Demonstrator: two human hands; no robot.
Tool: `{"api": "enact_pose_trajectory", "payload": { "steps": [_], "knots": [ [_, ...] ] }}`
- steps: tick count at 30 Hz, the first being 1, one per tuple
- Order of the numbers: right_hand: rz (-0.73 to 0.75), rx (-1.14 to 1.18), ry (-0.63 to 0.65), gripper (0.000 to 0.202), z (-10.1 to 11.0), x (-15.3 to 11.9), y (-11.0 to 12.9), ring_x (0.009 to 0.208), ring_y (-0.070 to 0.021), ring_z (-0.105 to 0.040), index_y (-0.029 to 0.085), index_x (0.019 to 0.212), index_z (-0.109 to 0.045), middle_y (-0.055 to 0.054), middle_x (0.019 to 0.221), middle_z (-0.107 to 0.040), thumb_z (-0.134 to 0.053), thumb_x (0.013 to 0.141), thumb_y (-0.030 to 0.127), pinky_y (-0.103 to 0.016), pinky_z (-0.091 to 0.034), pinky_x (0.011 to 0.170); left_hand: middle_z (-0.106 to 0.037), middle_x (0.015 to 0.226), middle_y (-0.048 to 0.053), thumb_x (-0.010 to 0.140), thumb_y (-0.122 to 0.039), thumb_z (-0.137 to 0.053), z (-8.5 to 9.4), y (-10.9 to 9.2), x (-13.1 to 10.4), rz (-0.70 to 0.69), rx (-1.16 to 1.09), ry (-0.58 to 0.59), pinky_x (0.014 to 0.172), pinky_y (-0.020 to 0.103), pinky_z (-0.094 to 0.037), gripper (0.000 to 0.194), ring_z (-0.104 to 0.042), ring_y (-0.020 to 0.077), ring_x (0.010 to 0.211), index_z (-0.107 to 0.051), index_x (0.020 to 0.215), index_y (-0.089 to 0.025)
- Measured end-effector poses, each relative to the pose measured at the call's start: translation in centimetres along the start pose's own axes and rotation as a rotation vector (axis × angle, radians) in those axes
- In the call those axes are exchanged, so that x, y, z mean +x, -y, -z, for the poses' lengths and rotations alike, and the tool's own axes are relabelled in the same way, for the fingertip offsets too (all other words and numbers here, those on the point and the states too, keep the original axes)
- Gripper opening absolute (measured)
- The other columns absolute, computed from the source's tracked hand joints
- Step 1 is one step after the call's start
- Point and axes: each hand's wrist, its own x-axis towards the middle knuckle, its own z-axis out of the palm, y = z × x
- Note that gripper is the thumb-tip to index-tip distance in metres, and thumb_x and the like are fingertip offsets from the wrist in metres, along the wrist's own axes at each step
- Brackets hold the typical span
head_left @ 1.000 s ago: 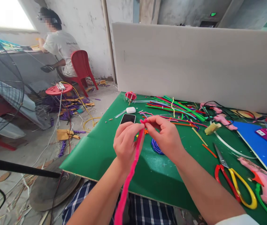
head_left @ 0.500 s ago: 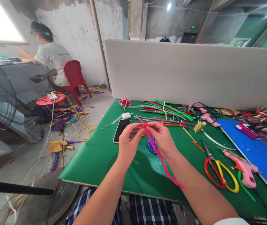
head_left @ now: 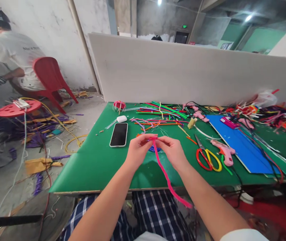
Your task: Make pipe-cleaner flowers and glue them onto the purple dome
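Both hands meet over the green table, pinching a bright pink pipe cleaner (head_left: 166,179). My left hand (head_left: 139,149) has its thumb and forefinger closed on the upper end. My right hand (head_left: 173,150) grips the same end from the other side, fingertips nearly touching the left ones. The pipe cleaner's long tail hangs down between my forearms, past the table edge. How its end is bent is hidden by my fingers. Partly covered behind the hands lies a blue coil (head_left: 155,148) on the table.
A phone (head_left: 119,135) and white earbud case (head_left: 122,118) lie left. Scissors (head_left: 208,159), a pink glue gun (head_left: 224,151) and a blue board (head_left: 243,147) are right. Coloured pipe cleaners (head_left: 163,109) lie behind. A person (head_left: 14,57) sits on a red chair (head_left: 48,73).
The view has swung to the right, so the surroundings appear further left. Both hands keep their pinch on the pink pipe cleaner, whose tail now hangs more steeply.
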Motion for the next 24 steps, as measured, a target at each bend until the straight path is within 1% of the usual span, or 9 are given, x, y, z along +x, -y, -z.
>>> {"api": "enact_pose_trajectory", "payload": {
  "steps": [2,6,9,11,14,18,20,22,24],
  "knots": [
    [0.022,-0.176,-0.01,0.022,2.4,-1.1,-1.1,0.08,-0.0187,-0.062,0.02,0.082,-0.07,-0.004,0.086,-0.069,-0.06,0.075,0.037,-0.031,-0.047,0.072,-0.071,0.087,0.006,0.07,-0.025,-0.068,0.0,0.3,-0.1,0.043,-0.038,-0.006,0.076,0.03,-0.053,0.015,-0.066,0.0195,0.083,-0.069,0.082,-0.016],
    [0.067,-0.723,-0.269,0.029,10.7,-3.6,-4.4,0.084,-0.0216,-0.061,0.017,0.086,-0.069,-0.009,0.091,-0.068,-0.05,0.079,0.038,-0.035,-0.047,0.076,-0.072,0.082,0.006,0.068,-0.026,-0.068,0.1,0.8,0.0,0.119,0.005,-0.024,0.076,0.032,-0.052,0.019,-0.066,0.0209,0.082,-0.07,0.084,-0.015],
    [-0.039,-1.12,-0.424,0.037,17.0,-5.4,-6.7,0.089,-0.0251,-0.06,0.014,0.098,-0.066,-0.013,0.095,-0.066,-0.051,0.078,0.041,-0.037,-0.045,0.078,-0.072,0.085,0.006,0.068,-0.029,-0.067,0.0,1.4,0.2,0.194,0.127,0.019,0.079,0.034,-0.051,0.023,-0.065,0.0217,0.083,-0.071,0.087,-0.015],
    [-0.167,-1.237,-0.384,0.042,19.4,-6.1,-7.8,0.085,-0.0247,-0.061,0.015,0.103,-0.064,-0.013,0.094,-0.066,-0.054,0.076,0.044,-0.035,-0.046,0.071,-0.072,0.087,0.007,0.069,-0.031,-0.066,-0.2,1.9,0.2,0.232,0.18,0.064,0.079,0.034,-0.051,0.027,-0.065,0.0218,0.083,-0.071,0.09,-0.015],
    [-0.324,-1.355,-0.23,0.039,20.6,-5.9,-8.6,0.077,-0.0233,-0.061,0.014,0.099,-0.064,-0.011,0.083,-0.067,-0.058,0.073,0.042,-0.031,-0.043,0.062,-0.071,0.088,0.007,0.069,-0.03,-0.064,-0.5,2.5,0.1,0.266,0.168,0.134,0.076,0.034,-0.052,0.03,-0.064,0.0208,0.08,-0.071,0.093,-0.015],
    [-0.426,-1.389,-0.14,0.018,20.9,-4.5,-8.3,0.057,-0.0189,-0.058,0.017,0.066,-0.064,-0.006,0.057,-0.062,-0.06,0.067,0.034,-0.027,-0.035,0.05,-0.072,0.085,0.006,0.068,-0.028,-0.065,-0.7,2.7,-0.3,0.305,0.138,0.168,0.076,0.033,-0.052,0.026,-0.064,0.0192,0.078,-0.071,0.09,-0.016],
    [-0.451,-1.384,-0.132,0.019,21.4,-4.0,-7.9,0.049,-0.0172,-0.054,0.018,0.051,-0.057,-0.003,0.047,-0.056,-0.061,0.063,0.033,-0.026,-0.032,0.046,-0.071,0.08,0.005,0.066,-0.027,-0.067,-0.8,2.7,-0.5,0.31,0.136,0.158,0.075,0.032,-0.052,0.021,-0.064,0.0183,0.075,-0.072,0.084,-0.016],
    [-0.466,-1.384,-0.133,0.019,22.1,-4.2,-7.8,0.047,-0.0165,-0.053,0.019,0.051,-0.055,-0.002,0.046,-0.054,-0.059,0.062,0.033,-0.026,-0.03,0.045,-0.071,0.074,0.004,0.063,-0.028,-0.07,-0.9,2.6,-0.6,0.301,0.122,0.131,0.073,0.031,-0.052,0.019,-0.064,0.0176,0.071,-0.071,0.078,-0.016],
    [-0.458,-1.382,-0.172,0.016,22.7,-5.3,-7.8,0.048,-0.0164,-0.054,0.018,0.064,-0.059,-0.003,0.053,-0.058,-0.057,0.063,0.034,-0.025,-0.031,0.045,-0.07,0.07,0.004,0.061,-0.03,-0.072,-1.1,2.4,-0.7,0.289,0.1,0.101,0.071,0.031,-0.051,0.02,-0.064,0.0175,0.069,-0.07,0.075,-0.015]
  ]
}}
